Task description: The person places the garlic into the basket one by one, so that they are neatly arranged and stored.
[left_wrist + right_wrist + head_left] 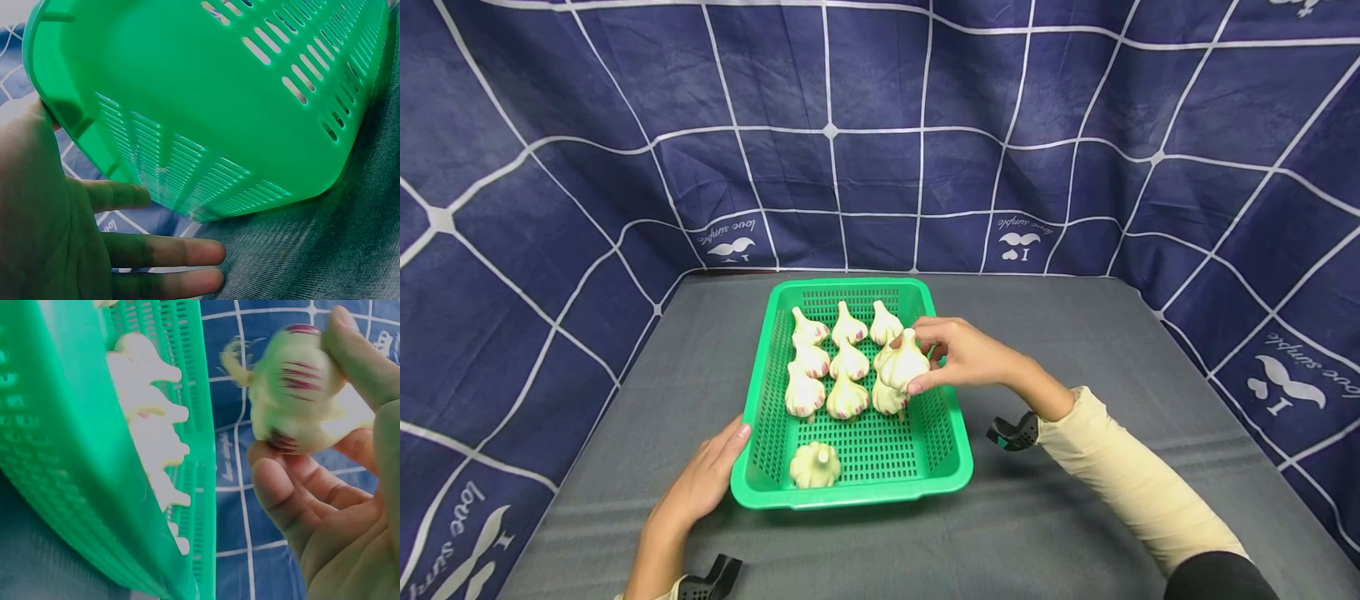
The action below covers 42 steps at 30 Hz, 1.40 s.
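Note:
My right hand (966, 354) grips a garlic bulb (904, 365) between thumb and fingers, raised over the right side of a green plastic basket (857, 497). In the right wrist view, purple streaks and a root tuft show on this held bulb (297, 394). Several other white garlic bulbs (847, 398) stand in rows inside the basket, partly covered by the held one at the right. A single bulb (815, 465) sits apart near the front left corner. My left hand (706, 473) rests against the basket's left side, thumb at the rim, other fingers (165, 250) extended outside.
A grey cloth (1045, 517) covers the table under the basket. Behind and along both sides hangs a dark blue curtain (880, 175) with white grid lines. Black wrist devices sit at the right wrist (1015, 432) and left wrist (711, 579).

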Tool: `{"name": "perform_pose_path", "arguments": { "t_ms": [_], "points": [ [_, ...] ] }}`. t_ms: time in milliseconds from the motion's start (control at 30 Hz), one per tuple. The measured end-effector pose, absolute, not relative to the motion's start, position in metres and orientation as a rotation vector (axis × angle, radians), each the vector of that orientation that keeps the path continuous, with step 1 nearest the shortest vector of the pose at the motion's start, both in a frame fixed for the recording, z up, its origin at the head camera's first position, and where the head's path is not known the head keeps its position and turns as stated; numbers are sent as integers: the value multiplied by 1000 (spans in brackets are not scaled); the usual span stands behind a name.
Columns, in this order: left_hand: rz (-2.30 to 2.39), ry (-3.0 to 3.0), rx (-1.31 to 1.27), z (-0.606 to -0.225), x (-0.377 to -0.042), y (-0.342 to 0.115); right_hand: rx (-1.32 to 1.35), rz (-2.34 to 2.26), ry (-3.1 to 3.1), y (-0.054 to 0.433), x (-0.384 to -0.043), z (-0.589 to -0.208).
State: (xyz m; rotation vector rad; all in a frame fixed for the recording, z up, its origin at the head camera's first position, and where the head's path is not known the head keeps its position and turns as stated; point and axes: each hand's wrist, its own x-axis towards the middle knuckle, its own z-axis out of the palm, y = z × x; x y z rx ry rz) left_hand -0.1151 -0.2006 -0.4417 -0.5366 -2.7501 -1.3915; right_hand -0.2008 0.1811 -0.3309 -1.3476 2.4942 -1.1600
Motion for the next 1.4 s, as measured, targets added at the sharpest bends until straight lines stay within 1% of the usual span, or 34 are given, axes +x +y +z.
{"name": "perform_pose_path", "arguments": {
  "t_ms": [200, 500, 1067, 1400],
  "points": [
    [-1395, -2750, -531, -443, -115, -201, -1342, -985, 2393, 164, -202, -333],
    [-1397, -2756, -532, -442, -116, -202, -1176, -709, 2307, 147, -197, -338],
    [-1394, -2762, -529, -443, -115, -202, -1151, -505, 2091, 107, -200, -350],
    [-1386, -2746, -545, -442, -116, -202, -1136, -303, 2121, 92, -195, -361]
  ]
}}
